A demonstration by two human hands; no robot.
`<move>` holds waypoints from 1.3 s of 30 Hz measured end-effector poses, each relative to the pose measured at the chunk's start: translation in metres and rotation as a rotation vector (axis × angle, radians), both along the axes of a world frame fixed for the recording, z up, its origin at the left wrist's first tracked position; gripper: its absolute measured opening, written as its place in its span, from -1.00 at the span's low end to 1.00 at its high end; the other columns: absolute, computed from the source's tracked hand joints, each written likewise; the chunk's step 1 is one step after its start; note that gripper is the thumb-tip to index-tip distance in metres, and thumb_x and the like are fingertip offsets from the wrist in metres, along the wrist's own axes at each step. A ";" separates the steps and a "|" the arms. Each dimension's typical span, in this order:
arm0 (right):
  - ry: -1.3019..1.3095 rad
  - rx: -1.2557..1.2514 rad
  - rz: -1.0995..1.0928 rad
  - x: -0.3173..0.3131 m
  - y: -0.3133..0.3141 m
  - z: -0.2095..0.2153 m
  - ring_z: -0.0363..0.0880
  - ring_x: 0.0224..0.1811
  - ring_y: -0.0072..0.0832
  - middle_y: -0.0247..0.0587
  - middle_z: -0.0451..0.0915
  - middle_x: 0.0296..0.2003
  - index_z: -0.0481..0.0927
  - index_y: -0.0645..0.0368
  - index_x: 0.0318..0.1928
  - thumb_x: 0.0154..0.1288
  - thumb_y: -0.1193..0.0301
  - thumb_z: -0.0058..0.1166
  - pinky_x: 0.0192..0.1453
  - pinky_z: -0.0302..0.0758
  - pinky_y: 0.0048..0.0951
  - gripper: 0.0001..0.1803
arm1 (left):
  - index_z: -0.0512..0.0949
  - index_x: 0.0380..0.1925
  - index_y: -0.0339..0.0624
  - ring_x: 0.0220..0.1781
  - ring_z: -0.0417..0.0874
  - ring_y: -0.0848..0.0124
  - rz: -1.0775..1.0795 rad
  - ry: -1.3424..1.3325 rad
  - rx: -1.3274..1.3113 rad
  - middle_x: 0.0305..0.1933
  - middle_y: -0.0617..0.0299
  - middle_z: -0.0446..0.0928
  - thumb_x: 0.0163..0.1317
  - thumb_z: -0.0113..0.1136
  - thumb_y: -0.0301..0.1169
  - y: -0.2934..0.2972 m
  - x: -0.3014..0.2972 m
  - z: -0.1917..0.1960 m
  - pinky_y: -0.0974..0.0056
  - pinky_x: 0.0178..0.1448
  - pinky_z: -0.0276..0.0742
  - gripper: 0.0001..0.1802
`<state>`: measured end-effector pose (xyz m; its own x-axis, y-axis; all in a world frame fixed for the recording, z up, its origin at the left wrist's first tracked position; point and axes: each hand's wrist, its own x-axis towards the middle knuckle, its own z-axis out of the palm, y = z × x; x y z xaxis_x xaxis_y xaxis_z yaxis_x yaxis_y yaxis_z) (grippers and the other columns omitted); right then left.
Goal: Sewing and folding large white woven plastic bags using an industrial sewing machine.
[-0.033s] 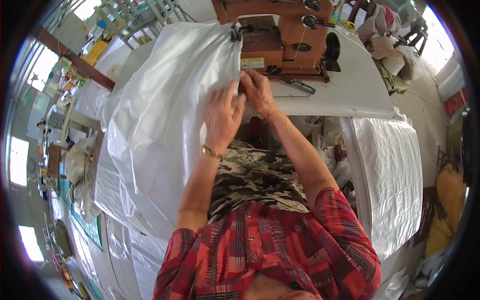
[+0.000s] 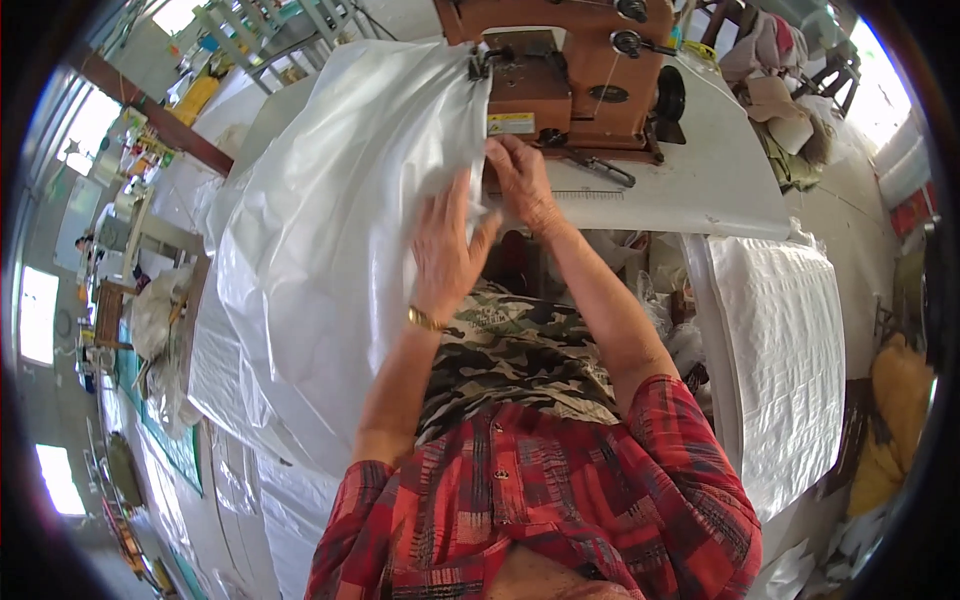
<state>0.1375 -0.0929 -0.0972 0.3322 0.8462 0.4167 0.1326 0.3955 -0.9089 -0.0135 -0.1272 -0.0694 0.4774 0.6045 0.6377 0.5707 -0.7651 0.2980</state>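
A large white plastic sheet (image 2: 300, 230) drapes over the left of the table, its right edge running up to the presser area of a brown sewing machine (image 2: 612, 110). My left hand (image 2: 447, 245), with a gold-coloured bracelet at the wrist, lies on the sheet near that edge, fingers stretched and thumb apart, slightly blurred. Just in front of the machine, my right hand (image 2: 522, 180) pinches the sheet's edge between thumb and curled fingers. Its fingertips partly hide the edge there.
Dark-handled snips (image 2: 605, 170) rest on the table beside the machine, above a printed ruler scale (image 2: 575, 195). A stack of folded white sheets (image 2: 780, 350) stands to my right. Clothes and a hat (image 2: 780, 110) are piled at the far right.
My left hand's fingers have straightened and lie flatter on the sheet, slightly lower. The right hand keeps its pinch at the edge, and the whole view has shifted slightly.
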 end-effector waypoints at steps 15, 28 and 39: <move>-0.001 0.056 0.264 0.007 -0.022 -0.005 0.51 -0.26 -0.63 -0.34 0.60 -0.38 0.57 0.26 -0.33 0.42 0.09 0.01 -0.05 0.47 -0.52 -0.57 | 0.51 -0.13 -0.31 -0.19 0.56 0.38 0.344 -0.460 -0.889 -0.20 0.15 0.57 0.39 0.03 -0.32 -0.124 -0.252 -0.158 0.33 0.02 0.48 -0.74; 0.296 -0.030 0.165 -0.062 -0.101 -0.051 0.49 -0.33 -0.60 -0.30 0.58 -0.40 0.52 0.28 -0.29 0.47 0.15 -0.05 -0.12 0.48 -0.52 -0.61 | 0.54 -0.06 -0.34 -0.12 0.62 0.17 0.111 0.015 -0.550 -0.17 -0.02 0.60 0.33 0.04 -0.49 -0.160 -0.190 -0.030 0.19 -0.07 0.51 -0.76; -0.242 0.064 0.178 -0.134 -0.195 -0.019 0.58 -0.35 -0.12 0.00 0.55 -0.44 0.49 0.27 -0.22 0.33 0.35 0.08 -0.25 0.49 -0.30 -0.80 | 0.52 -0.19 -0.32 -0.43 0.61 0.21 -0.133 0.007 -0.319 -0.37 0.08 0.58 0.17 0.30 -0.35 -0.103 -0.098 0.042 0.22 -0.38 0.50 -0.70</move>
